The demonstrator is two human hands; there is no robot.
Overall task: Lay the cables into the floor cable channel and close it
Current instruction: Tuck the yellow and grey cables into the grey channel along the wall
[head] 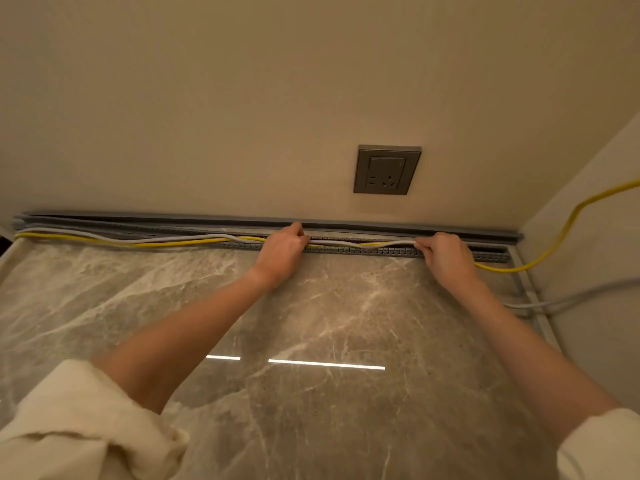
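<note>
Count, head view: hands, two — left hand (282, 249) and right hand (446, 256); bare forearms, two; cream sleeves, two — left sleeve (79, 420) and right sleeve (599, 448).

Cables, two kinds: yellow cable (173, 242), one; grey cable (104, 233), one at the channel; further grey cabling (571, 297) at the right wall, strand count not resolvable.

Floor cable channel (363, 251), one, slotted; long grey cover strip (398, 226), one.

Wall socket (387, 170), one.

Bright reflected light bars on the floor (325, 364), two.
</note>
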